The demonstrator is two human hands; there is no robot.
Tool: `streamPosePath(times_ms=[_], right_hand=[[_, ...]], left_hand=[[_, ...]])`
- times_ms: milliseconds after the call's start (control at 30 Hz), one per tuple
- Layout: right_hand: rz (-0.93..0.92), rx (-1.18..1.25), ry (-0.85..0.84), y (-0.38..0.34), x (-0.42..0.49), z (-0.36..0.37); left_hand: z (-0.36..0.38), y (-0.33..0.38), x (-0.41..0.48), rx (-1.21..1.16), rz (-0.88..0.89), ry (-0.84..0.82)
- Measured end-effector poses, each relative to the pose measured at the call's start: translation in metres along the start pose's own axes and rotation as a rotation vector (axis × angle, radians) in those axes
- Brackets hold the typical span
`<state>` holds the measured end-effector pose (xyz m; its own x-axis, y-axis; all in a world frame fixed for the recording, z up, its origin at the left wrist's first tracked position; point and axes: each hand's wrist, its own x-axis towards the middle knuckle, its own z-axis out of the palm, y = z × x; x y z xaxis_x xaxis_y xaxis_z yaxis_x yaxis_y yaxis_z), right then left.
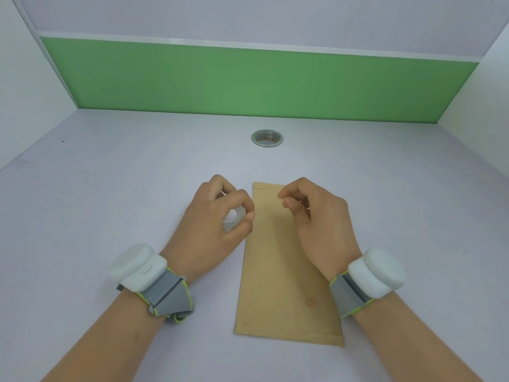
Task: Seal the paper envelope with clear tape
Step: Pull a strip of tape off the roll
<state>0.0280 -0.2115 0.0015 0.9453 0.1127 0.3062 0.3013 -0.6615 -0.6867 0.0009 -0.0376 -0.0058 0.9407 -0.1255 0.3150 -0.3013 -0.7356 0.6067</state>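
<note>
Left hand (217, 216) grips tape roll (233, 216); right hand (316, 216) pinches (contents unclear) above envelope (275, 285).

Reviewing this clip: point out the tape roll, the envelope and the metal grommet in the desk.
tape roll (233, 217), head view, on the clear side wall showing inside the left hand's grip.
envelope (278, 277), head view, on the bare middle of its brown face.
metal grommet (266, 138), head view, on its recessed centre.
</note>
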Motion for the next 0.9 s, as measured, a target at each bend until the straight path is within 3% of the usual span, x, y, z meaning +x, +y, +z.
streamPosePath(times_ms=[133, 233, 333, 700, 833, 900], right_hand=[[-0.166, -0.100, 0.063, 0.002, -0.001, -0.006], [-0.436, -0.215, -0.144, -0.004, -0.002, -0.009], [-0.563, -0.226, -0.243, -0.009, -0.004, -0.003], [-0.420, -0.081, -0.280, -0.010, -0.004, -0.008], [-0.321, 0.004, -0.274, -0.009, -0.004, -0.007], [-0.336, 0.003, -0.245, -0.008, -0.004, -0.005]], left_hand=[[-0.003, 0.000, 0.000, 0.065, 0.043, 0.029], [-0.004, 0.001, 0.000, 0.128, 0.109, -0.001], [-0.006, 0.003, -0.001, 0.145, 0.160, -0.034], [-0.008, 0.001, -0.001, 0.010, 0.154, -0.030], [-0.009, 0.003, -0.002, -0.118, 0.045, -0.005], [-0.008, -0.001, -0.002, -0.037, 0.097, 0.001]])
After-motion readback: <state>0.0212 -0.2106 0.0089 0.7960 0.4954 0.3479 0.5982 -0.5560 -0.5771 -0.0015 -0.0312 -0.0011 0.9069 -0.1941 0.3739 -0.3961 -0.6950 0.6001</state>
